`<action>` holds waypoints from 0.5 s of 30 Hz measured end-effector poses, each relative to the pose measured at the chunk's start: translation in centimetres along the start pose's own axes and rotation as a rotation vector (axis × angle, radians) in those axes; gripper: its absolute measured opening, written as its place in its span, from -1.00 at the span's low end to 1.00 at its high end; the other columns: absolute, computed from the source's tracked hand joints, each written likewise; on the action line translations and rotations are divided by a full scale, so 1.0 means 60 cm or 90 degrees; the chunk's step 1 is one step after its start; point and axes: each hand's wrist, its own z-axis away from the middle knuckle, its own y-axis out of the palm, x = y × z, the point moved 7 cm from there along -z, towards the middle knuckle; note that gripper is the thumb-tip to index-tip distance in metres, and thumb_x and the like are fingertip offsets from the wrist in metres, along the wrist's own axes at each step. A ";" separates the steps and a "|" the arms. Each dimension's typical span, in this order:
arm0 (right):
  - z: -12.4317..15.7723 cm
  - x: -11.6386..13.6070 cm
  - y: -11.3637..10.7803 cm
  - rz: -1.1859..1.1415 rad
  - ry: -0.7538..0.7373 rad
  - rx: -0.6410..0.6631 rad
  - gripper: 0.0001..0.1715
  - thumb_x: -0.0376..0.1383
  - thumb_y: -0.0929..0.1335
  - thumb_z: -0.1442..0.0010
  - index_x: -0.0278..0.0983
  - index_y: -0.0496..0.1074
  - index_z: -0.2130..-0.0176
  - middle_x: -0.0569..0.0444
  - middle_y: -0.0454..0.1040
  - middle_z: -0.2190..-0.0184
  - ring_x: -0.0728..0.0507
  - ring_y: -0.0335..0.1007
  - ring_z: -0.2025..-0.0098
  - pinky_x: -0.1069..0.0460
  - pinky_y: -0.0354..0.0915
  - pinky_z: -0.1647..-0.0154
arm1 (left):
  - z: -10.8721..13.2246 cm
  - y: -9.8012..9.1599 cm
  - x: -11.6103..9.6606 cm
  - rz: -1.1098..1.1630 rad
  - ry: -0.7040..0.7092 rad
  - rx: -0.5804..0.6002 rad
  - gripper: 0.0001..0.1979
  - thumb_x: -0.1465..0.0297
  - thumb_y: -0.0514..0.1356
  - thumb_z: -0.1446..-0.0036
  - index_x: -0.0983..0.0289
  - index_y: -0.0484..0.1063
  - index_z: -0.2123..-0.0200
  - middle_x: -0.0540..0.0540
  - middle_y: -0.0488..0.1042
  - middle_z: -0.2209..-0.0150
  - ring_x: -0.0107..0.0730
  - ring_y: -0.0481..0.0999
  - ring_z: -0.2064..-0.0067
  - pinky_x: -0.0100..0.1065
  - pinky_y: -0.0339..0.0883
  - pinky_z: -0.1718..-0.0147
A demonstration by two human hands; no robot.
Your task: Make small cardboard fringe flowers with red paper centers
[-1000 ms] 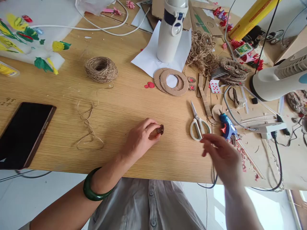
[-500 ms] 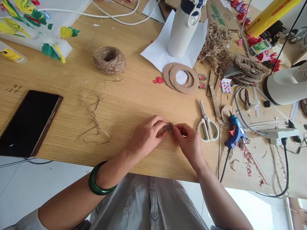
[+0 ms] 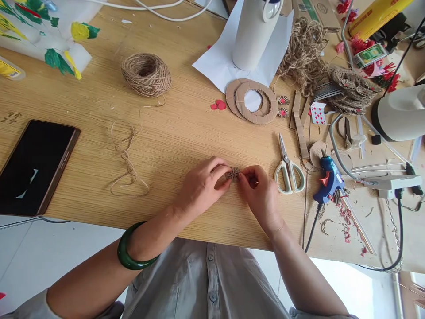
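Observation:
Between my two hands is a small pleated cardboard rosette (image 3: 233,173), brown with dark ridges fanning out from its centre. My left hand (image 3: 204,181) pinches its left side with thumb and forefinger. On the opposite side, the fingertips of my right hand (image 3: 259,190) are closed at its edge. Both hands rest low over the wooden table. White-handled scissors (image 3: 288,173) lie just right of my right hand, points away from me. Farther up are two similar rosettes with red centres (image 3: 283,106), some red paper discs (image 3: 219,104) and overlapping cardboard rings (image 3: 255,103).
A twine ball (image 3: 146,74) trails a loose strand (image 3: 125,155) at left, near a phone (image 3: 36,166). A white bottle (image 3: 254,37) stands on paper at the back. To the right lie a blue glue gun (image 3: 328,179), its cord, cardboard strips (image 3: 300,128) and scraps.
The camera view has shifted slightly, moving the table items a little in the picture. Both hands keep their hold on the rosette, which now shows its pleated face a bit more fully.

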 end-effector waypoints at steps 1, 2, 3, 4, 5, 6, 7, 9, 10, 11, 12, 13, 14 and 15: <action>0.001 0.001 0.000 0.005 -0.009 -0.004 -0.91 -0.30 0.38 -0.22 -0.23 0.44 0.36 0.10 0.53 0.48 -0.07 0.38 0.49 0.06 0.23 0.45 | 0.000 0.000 0.000 0.000 0.002 0.001 -0.82 0.46 0.23 -0.19 0.22 0.48 0.11 0.09 0.54 0.08 -0.27 0.56 0.08 -0.30 0.44 0.12; 0.003 0.003 0.000 0.007 -0.024 -0.006 -0.89 -0.30 0.37 -0.23 -0.23 0.45 0.36 0.10 0.54 0.47 -0.07 0.39 0.48 0.05 0.23 0.44 | 0.000 0.000 0.000 0.000 0.003 0.002 -0.82 0.46 0.23 -0.19 0.22 0.47 0.11 0.09 0.54 0.08 -0.28 0.56 0.08 -0.30 0.44 0.12; 0.003 0.005 0.000 0.007 -0.041 -0.007 -0.88 -0.30 0.36 -0.24 -0.23 0.46 0.36 0.09 0.54 0.46 -0.07 0.40 0.47 0.05 0.24 0.42 | 0.000 0.000 0.000 0.000 0.004 0.002 -0.82 0.46 0.23 -0.20 0.22 0.47 0.11 0.09 0.53 0.08 -0.28 0.56 0.08 -0.30 0.44 0.12; 0.004 0.008 0.000 0.004 -0.058 -0.005 -0.86 -0.30 0.36 -0.26 -0.23 0.47 0.36 0.08 0.55 0.44 -0.08 0.41 0.45 0.04 0.25 0.41 | 0.000 0.000 -0.001 -0.001 0.005 0.003 -0.82 0.45 0.22 -0.20 0.22 0.47 0.11 0.09 0.53 0.08 -0.27 0.56 0.08 -0.30 0.44 0.11; 0.004 0.011 -0.001 0.000 -0.076 -0.003 -0.85 -0.30 0.35 -0.28 -0.23 0.48 0.35 0.07 0.55 0.43 -0.08 0.42 0.43 0.04 0.25 0.39 | 0.001 0.000 -0.001 -0.004 0.007 0.002 -0.83 0.45 0.22 -0.20 0.23 0.47 0.11 0.10 0.54 0.08 -0.27 0.55 0.08 -0.29 0.44 0.11; 0.005 0.013 -0.002 -0.002 -0.092 0.000 -0.83 -0.31 0.34 -0.30 -0.23 0.49 0.34 0.07 0.55 0.42 -0.08 0.42 0.42 0.04 0.25 0.39 | 0.001 0.000 -0.001 -0.007 0.008 0.001 -0.83 0.45 0.21 -0.21 0.24 0.47 0.11 0.10 0.54 0.08 -0.27 0.55 0.08 -0.29 0.44 0.11; 0.005 0.016 -0.003 -0.002 -0.107 0.003 -0.82 -0.31 0.33 -0.31 -0.23 0.50 0.34 0.06 0.55 0.43 -0.08 0.42 0.42 0.04 0.25 0.38 | 0.001 -0.001 -0.002 -0.010 0.011 0.000 -0.83 0.46 0.21 -0.21 0.25 0.48 0.11 0.11 0.54 0.08 -0.26 0.55 0.07 -0.28 0.44 0.10; 0.005 0.018 -0.005 0.001 -0.129 0.011 -0.80 -0.31 0.32 -0.33 -0.23 0.51 0.32 0.06 0.54 0.42 -0.09 0.43 0.40 0.03 0.26 0.36 | 0.002 -0.001 -0.003 -0.017 0.014 0.000 -0.82 0.46 0.21 -0.21 0.26 0.48 0.11 0.11 0.54 0.08 -0.26 0.55 0.07 -0.28 0.44 0.10; 0.006 0.019 -0.006 0.002 -0.137 0.017 -0.81 -0.31 0.32 -0.33 -0.23 0.51 0.31 0.06 0.54 0.41 -0.09 0.43 0.39 0.03 0.26 0.35 | 0.002 -0.001 -0.004 -0.019 0.014 -0.001 -0.82 0.46 0.20 -0.21 0.25 0.48 0.10 0.11 0.54 0.08 -0.26 0.56 0.07 -0.28 0.44 0.10; 0.006 0.019 -0.006 0.003 -0.140 0.024 -0.83 -0.30 0.32 -0.33 -0.23 0.51 0.29 0.06 0.53 0.40 -0.09 0.43 0.38 0.03 0.27 0.34 | 0.002 -0.001 -0.004 -0.021 0.013 -0.002 -0.82 0.46 0.20 -0.21 0.24 0.48 0.11 0.11 0.54 0.08 -0.27 0.56 0.08 -0.29 0.44 0.10; 0.007 0.018 -0.005 0.004 -0.142 0.032 -0.85 -0.30 0.33 -0.32 -0.23 0.50 0.28 0.06 0.53 0.39 -0.09 0.43 0.38 0.03 0.27 0.34 | 0.002 -0.001 -0.004 -0.022 0.011 -0.004 -0.82 0.46 0.21 -0.21 0.23 0.47 0.11 0.10 0.54 0.08 -0.27 0.56 0.08 -0.29 0.44 0.11; 0.007 0.017 -0.005 0.005 -0.142 0.040 -0.88 -0.29 0.34 -0.31 -0.23 0.50 0.27 0.07 0.52 0.39 -0.09 0.42 0.39 0.03 0.27 0.35 | 0.002 -0.001 -0.004 -0.022 0.010 -0.005 -0.82 0.46 0.21 -0.21 0.22 0.47 0.11 0.09 0.54 0.08 -0.28 0.56 0.08 -0.30 0.44 0.11; 0.008 0.016 -0.004 0.007 -0.143 0.046 -0.90 -0.29 0.36 -0.29 -0.23 0.49 0.26 0.07 0.51 0.40 -0.08 0.40 0.40 0.04 0.27 0.37 | 0.002 -0.001 -0.004 -0.021 0.009 -0.006 -0.82 0.47 0.21 -0.20 0.22 0.47 0.11 0.09 0.54 0.08 -0.28 0.56 0.08 -0.30 0.44 0.11; 0.008 0.016 -0.003 0.011 -0.144 0.051 -0.92 -0.29 0.36 -0.28 -0.23 0.48 0.25 0.08 0.50 0.40 -0.08 0.39 0.41 0.04 0.26 0.38 | 0.002 -0.001 -0.004 -0.019 0.007 -0.005 -0.81 0.47 0.22 -0.20 0.22 0.47 0.11 0.09 0.54 0.08 -0.28 0.56 0.08 -0.30 0.44 0.11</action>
